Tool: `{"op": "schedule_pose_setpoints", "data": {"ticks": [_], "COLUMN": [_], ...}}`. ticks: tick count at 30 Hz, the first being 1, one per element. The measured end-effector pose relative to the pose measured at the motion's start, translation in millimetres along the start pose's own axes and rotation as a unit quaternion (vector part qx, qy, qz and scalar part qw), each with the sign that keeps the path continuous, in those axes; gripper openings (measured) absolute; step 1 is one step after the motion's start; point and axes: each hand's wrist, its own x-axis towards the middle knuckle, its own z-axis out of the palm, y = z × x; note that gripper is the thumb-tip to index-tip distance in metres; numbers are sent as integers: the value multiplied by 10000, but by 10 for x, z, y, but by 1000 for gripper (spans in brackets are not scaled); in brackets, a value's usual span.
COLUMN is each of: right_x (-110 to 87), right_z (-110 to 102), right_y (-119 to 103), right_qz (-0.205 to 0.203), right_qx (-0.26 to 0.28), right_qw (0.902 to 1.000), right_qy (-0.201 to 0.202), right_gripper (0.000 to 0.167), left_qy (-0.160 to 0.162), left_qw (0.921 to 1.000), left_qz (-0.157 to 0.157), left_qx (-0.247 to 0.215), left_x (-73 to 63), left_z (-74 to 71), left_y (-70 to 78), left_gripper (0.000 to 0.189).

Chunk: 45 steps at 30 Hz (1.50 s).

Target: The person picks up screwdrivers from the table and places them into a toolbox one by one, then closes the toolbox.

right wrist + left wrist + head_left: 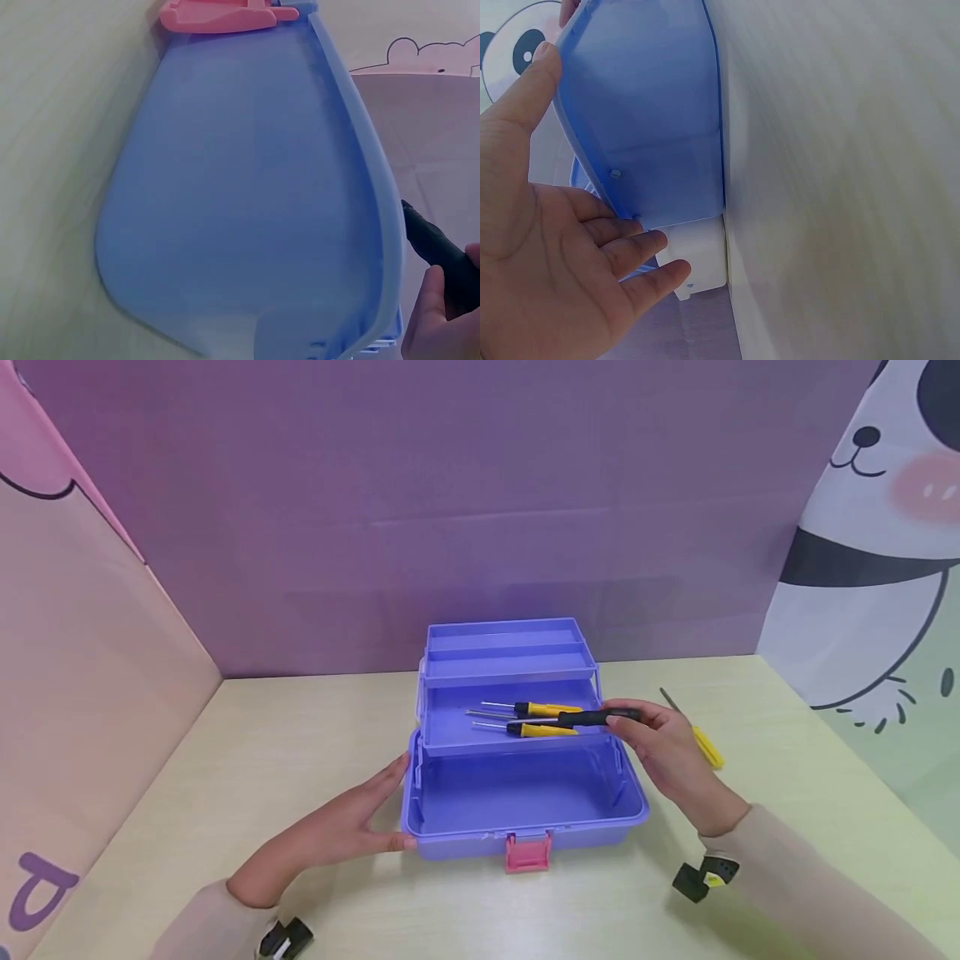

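Note:
My left hand [348, 822] rests against the left side of the purple-blue toolbox [525, 842], its thumb by the front corner. The left wrist view shows its fingers [634, 255] spread and fairly straight. My right hand [667, 747] pinches the black handle of a screwdriver [592, 717] above the lower tray [457, 727], shaft pointing left. Beneath it, yellow-and-black screwdrivers [536, 730] lie in that tray; the held one partly covers them. In the right wrist view, fingers and the black handle [442, 262] show beyond the box wall.
The toolbox stands open, with a divided upper tray [510, 656] behind and a pink latch [527, 853] in front. Right of the box, a yellow-handled screwdriver [707, 747] lies on the pale table [322, 727]. A purple backdrop [480, 510] stands behind.

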Motion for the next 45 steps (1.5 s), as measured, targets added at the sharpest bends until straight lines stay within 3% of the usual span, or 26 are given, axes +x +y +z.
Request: {"op": "schedule_pose_setpoints", "data": {"ticks": [12,26,31,37,45], "right_x": [71,156,173,223,292], "right_z": [43,87,90,77,60], "right_y": [14,33,47,76,68], "right_qz": [45,33,-65,-122,-316], "right_qx": [-302,-104,-604,-1348,-2477], "right_qw": [9995,9993,9977,9900,9655], "right_qy": [-77,-354,-311,-390,-743], "right_gripper": [16,25,22,35,34], "left_qy": [5,63,18,24,35], "left_qw": [10000,10000,10000,10000,10000], "left_qz": [-18,1,-78,-67,-75], "left_qx": [-29,51,10,-59,2], "left_x": [8,-13,-24,-24,-25], "left_z": [11,0,3,5,8], "left_y": [-2,10,11,18,8], "left_gripper": [102,101,101,102,102]}}
